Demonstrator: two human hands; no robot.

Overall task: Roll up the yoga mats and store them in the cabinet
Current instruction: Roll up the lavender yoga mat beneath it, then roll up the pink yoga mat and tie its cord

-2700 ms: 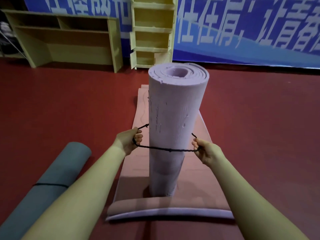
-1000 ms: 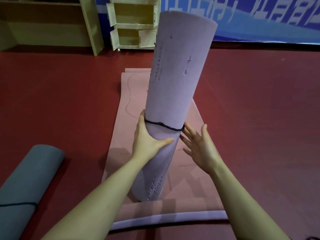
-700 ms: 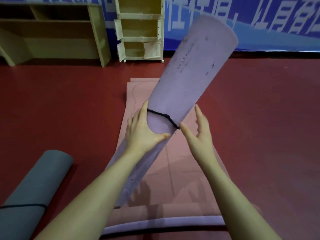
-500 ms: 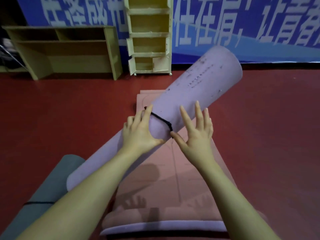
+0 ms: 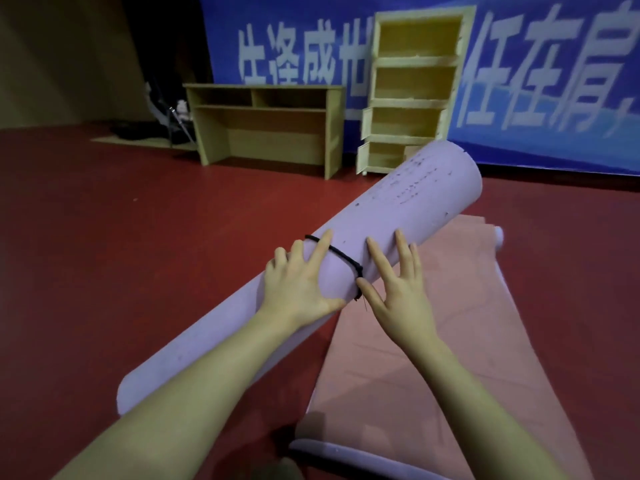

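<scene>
Fingers (image 5: 323,245) were spread flat on the tied lilac roll (image 5: 346,258), tipped from upright to slanted, so ready for the cabinet (image 5: 415,88).

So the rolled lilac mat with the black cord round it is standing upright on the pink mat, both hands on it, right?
Not upright: the head view shows the rolled lilac foam mat tilted steeply sideways, black cord round it, left hand and right hand on it.
</scene>
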